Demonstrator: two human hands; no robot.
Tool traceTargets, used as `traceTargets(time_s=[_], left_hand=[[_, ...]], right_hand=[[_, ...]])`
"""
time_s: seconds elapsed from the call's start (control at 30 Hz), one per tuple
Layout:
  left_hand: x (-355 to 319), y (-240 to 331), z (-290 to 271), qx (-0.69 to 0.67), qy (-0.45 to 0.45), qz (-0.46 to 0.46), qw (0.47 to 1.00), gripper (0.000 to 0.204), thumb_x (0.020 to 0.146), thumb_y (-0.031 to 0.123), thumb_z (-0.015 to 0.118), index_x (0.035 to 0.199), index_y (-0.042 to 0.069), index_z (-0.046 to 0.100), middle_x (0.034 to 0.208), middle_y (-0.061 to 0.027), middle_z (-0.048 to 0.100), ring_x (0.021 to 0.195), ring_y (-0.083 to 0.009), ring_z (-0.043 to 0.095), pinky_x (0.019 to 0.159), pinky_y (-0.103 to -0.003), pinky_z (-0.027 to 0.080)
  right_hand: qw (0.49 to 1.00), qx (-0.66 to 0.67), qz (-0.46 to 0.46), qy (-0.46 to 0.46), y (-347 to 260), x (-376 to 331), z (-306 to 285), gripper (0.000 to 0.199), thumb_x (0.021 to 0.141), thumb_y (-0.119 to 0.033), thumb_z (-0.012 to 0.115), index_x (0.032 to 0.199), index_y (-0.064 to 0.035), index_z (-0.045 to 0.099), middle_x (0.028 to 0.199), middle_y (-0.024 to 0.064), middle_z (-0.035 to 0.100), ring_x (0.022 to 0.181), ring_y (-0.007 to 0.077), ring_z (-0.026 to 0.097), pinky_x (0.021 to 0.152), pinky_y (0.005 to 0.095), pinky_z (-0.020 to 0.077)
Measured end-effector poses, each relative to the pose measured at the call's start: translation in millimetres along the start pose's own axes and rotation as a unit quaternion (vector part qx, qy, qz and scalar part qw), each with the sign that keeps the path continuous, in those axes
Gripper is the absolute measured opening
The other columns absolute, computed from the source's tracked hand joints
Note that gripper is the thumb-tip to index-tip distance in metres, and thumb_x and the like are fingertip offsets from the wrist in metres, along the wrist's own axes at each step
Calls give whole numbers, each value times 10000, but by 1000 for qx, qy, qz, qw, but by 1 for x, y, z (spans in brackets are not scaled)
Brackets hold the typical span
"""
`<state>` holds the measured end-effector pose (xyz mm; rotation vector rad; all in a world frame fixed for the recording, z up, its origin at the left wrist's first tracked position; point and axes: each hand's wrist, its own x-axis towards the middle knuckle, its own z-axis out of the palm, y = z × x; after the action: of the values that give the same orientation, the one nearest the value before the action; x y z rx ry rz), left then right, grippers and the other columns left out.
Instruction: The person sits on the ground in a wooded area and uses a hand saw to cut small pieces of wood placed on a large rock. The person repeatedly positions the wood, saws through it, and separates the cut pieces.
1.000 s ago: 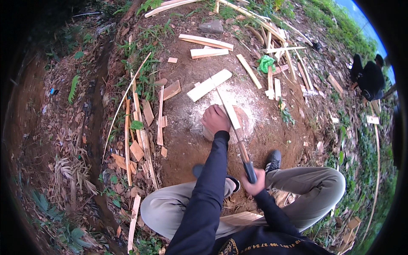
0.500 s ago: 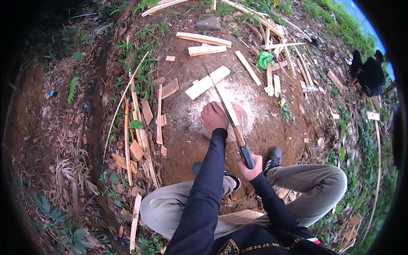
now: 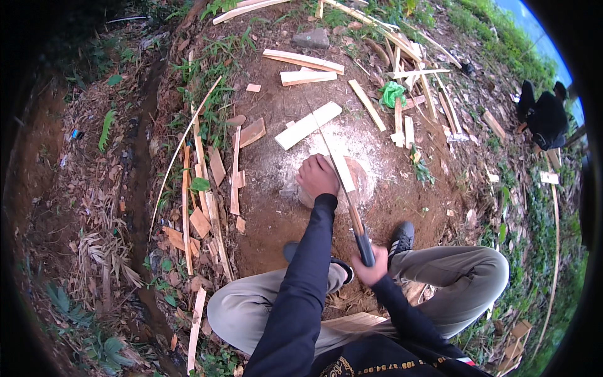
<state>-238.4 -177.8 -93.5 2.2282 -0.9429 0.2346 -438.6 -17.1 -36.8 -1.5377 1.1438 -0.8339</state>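
Note:
My left hand (image 3: 317, 175) is closed low over a round stump (image 3: 362, 178), its fingers curled at the edge of a short pale wood piece (image 3: 343, 174). My right hand (image 3: 372, 267) grips the black handle of a long narrow blade (image 3: 356, 221). The blade slants away to the far left, passing just right of my left hand and along the pale piece. It shows nearly edge-on, so I cannot tell whether it has teeth. Pale wood dust surrounds the stump. Beyond it, a wide pale board (image 3: 308, 126) lies on the soil.
Wood strips (image 3: 235, 169) and offcuts lie along the left, beside a dark ditch (image 3: 139, 157). Further boards (image 3: 303, 60), a grey stone (image 3: 311, 38) and a green plastic bag (image 3: 392, 92) are beyond. A person in dark clothes (image 3: 546, 116) is at the far right. My shoes flank the stump's near side.
My right hand has drawn the blade's handle a little nearer to me, and the blade has slid back along with it. My left hand stays by the wood piece.

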Motion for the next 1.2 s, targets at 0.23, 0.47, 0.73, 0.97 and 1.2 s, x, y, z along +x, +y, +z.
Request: traceTargets(time_s=[0.23,0.47,0.73,0.97,1.2], left_hand=[[-1,-1,-5,-1,14,-14,1000,262,989,285,461,987,88,633,978,-98,637,980,-288,576,894,-438,378],[4,0,-5,-5,-3,-13,1000,238,985,275,476,977,83,617,981,-99,638,982,-296,576,898,-443,378],[3,3,-5,-21,-18,-15,999,282,998,304,459,991,71,618,1001,-109,640,982,-318,575,914,-463,382],[-2,-3,1,-5,16,-10,1000,287,993,314,475,949,78,632,967,-91,632,976,-297,572,901,-444,383],[-1,4,-3,-34,-8,-5,999,279,997,301,469,966,83,641,971,-96,636,987,-296,572,906,-443,377]], right_hand=[[1000,17,-2,-23,10,-47,-13,228,713,-90,702,595,-41,514,498,54,473,444,110,471,460,315,405],[999,13,-32,-14,2,-11,-3,242,715,-95,699,576,-37,510,494,80,494,434,167,517,469,330,418],[999,36,-16,8,11,17,0,243,724,-119,704,589,-26,524,502,95,480,430,147,493,456,331,403],[1000,27,-2,-15,15,-77,-15,273,696,-42,689,558,-76,456,492,14,446,435,105,459,446,289,354],[998,42,-3,40,6,39,13,225,745,-112,706,624,-17,542,493,71,507,443,133,507,475,326,417]])
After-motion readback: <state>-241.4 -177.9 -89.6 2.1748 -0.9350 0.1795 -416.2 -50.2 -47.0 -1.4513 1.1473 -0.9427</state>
